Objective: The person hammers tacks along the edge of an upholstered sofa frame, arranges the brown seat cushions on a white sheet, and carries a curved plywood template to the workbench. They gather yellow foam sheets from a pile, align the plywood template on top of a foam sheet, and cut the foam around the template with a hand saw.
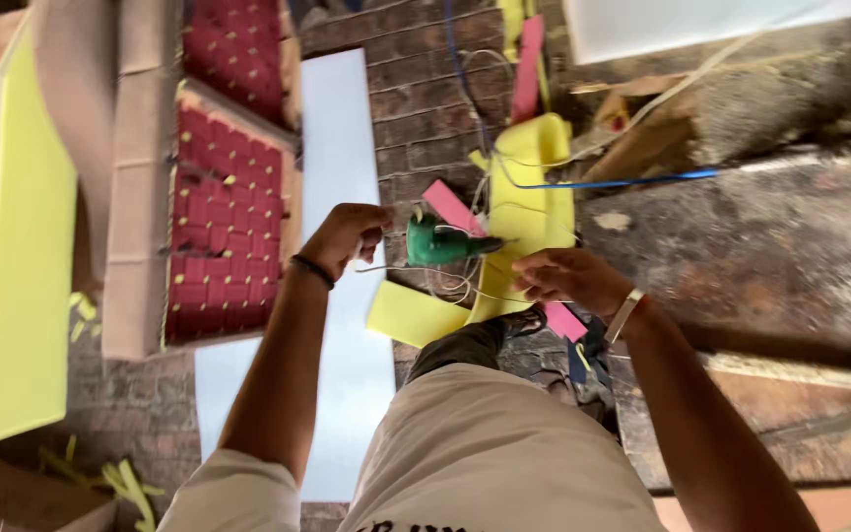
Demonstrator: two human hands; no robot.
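My left hand [345, 236] is curled, with a thin white cord [386, 267] running from its fingers. The cord leads to a green power tool [437, 242] that lies just right of that hand, above the floor scraps. My right hand [571, 279] has its fingers bent over the same cord, near a pink foam strip [563, 320]. Under the tool lie yellow foam pieces [534, 212] and another pink strip [450, 205]. I cannot tell whether the tool hangs from the cord or rests on the foam.
A red tufted cushion panel [229, 236] in a tan frame lies at left, beside a white board [339, 177] and a big yellow foam sheet [27, 246]. A blue cable [622, 182] crosses the brick floor [416, 99]. Wood offcuts [642, 138] and a plank [790, 379] sit at right.
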